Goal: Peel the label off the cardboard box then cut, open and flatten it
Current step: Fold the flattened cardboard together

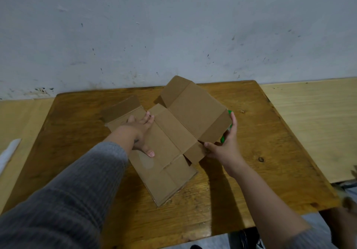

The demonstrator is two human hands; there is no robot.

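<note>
Left hand (142, 132) is pressed palm-flat on the opened cardboard box (170, 142), pinning it to the wooden table (251, 171), while its raised right panel is gripped by the right hand (224, 146), presumably for folding flat.

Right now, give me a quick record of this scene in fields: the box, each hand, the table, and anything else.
cardboard box: opened out, near part flat, far-right panels raised
left hand: palm flat, pressing the box down
right hand: gripping the raised right edge of the box
green object: partly hidden behind the box; cannot identify
table: wooden, against a wall
</note>
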